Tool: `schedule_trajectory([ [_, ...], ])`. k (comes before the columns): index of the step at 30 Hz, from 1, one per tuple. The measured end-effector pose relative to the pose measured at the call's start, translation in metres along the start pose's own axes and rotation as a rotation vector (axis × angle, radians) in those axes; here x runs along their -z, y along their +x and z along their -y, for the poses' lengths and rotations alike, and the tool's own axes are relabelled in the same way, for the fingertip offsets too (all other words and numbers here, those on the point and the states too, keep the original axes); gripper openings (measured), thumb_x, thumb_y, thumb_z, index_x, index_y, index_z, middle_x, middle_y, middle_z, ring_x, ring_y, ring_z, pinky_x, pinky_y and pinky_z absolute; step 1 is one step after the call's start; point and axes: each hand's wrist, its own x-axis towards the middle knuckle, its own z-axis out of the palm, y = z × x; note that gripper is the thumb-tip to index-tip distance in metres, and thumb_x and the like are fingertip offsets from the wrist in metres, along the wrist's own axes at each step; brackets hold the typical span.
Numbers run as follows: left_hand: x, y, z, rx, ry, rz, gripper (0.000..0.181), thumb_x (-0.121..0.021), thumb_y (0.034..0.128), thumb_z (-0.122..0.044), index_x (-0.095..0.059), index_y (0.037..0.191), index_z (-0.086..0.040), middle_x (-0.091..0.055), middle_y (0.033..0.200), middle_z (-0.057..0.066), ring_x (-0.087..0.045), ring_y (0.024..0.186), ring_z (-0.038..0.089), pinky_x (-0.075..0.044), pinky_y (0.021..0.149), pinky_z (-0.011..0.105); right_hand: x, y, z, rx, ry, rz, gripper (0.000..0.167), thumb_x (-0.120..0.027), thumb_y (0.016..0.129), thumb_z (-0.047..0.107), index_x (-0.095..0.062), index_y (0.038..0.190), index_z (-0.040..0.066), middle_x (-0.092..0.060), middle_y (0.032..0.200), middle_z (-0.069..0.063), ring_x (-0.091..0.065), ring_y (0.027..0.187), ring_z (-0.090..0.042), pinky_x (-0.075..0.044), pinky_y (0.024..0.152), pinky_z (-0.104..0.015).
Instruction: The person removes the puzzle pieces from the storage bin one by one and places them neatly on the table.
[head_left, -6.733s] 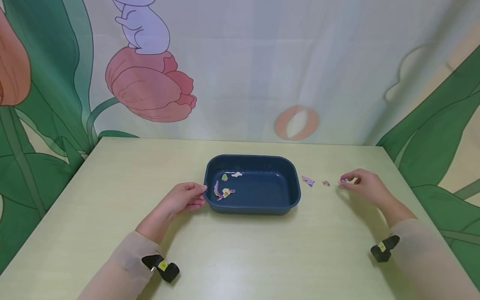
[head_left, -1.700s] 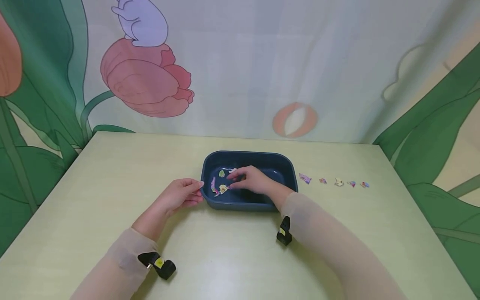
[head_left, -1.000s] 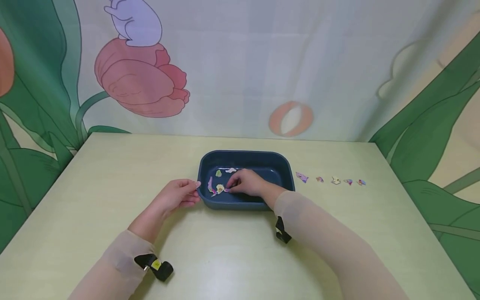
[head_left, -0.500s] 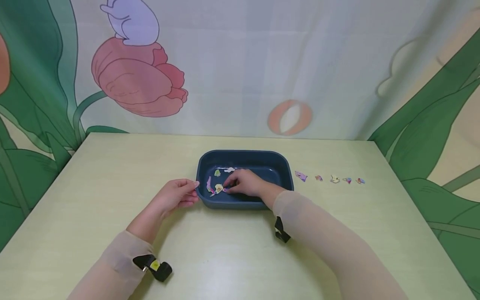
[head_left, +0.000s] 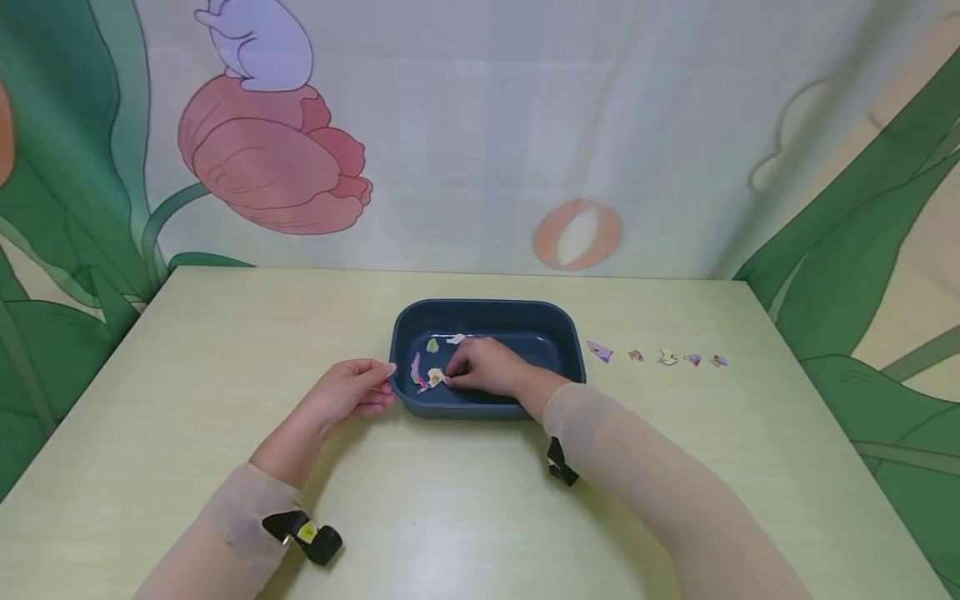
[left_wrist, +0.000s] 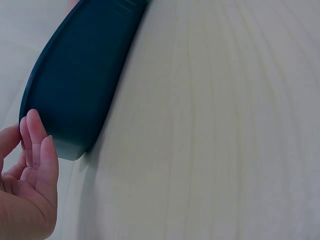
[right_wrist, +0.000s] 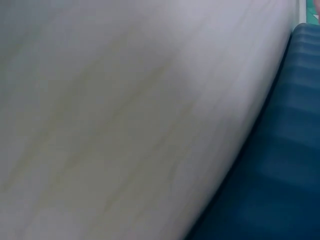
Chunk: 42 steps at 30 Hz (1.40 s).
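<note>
My left hand (head_left: 354, 392) pinches the left rim of a dark blue rectangular basin (head_left: 487, 411), thumb on top and fingers below. In the left wrist view, the fingers (left_wrist: 37, 132) lie against its outer wall. Inside the basin, my right hand (head_left: 491, 367) has curled fingers, with thumb and fingertips pinching the pink end of a small sticker. Next to the fingertips lies a cream-yellow sticker (head_left: 435, 377). A curved purple-pink sticker (head_left: 416, 369), a green one (head_left: 432, 345) and a white one (head_left: 456, 339) also lie on the basin floor.
On the table (head_left: 420, 508), right of the basin, several small stickers form a row, from a purple one (head_left: 600, 351) to a multicoloured one (head_left: 718, 361). A patterned curtain (head_left: 450, 150) hangs behind the table's far edge.
My right hand set down a sticker at the row's right, went into the basin and closed its fingertips at the pink sticker end. The left hand stays on the rim.
</note>
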Motion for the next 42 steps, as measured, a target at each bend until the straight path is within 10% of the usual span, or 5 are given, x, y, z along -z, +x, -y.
schedule_trajectory([
  [14,-0.001,0.002,0.001,-0.027,0.001,-0.01,0.035,-0.055,0.0951,-0.022,-0.053,0.105,0.011,-0.06,0.073,0.002,-0.063,0.067,0.013,-0.053,0.064,0.021,0.015,-0.01,0.0,-0.007,0.19,-0.156,0.014,-0.072,0.083,0.018,-0.074,0.095,0.01,-0.06,0.086,0.002,-0.053,0.074,-0.011,-0.047,0.065,-0.02],
  [42,-0.003,0.003,0.004,-0.02,-0.004,-0.044,0.037,-0.055,0.0949,-0.021,-0.051,0.112,0.012,-0.061,0.073,0.002,-0.064,0.067,0.013,-0.054,0.065,0.023,0.049,-0.083,-0.02,-0.006,0.153,-0.241,0.011,-0.072,0.082,0.02,-0.075,0.09,0.012,-0.059,0.084,0.007,-0.053,0.071,-0.01,-0.047,0.06,-0.025],
])
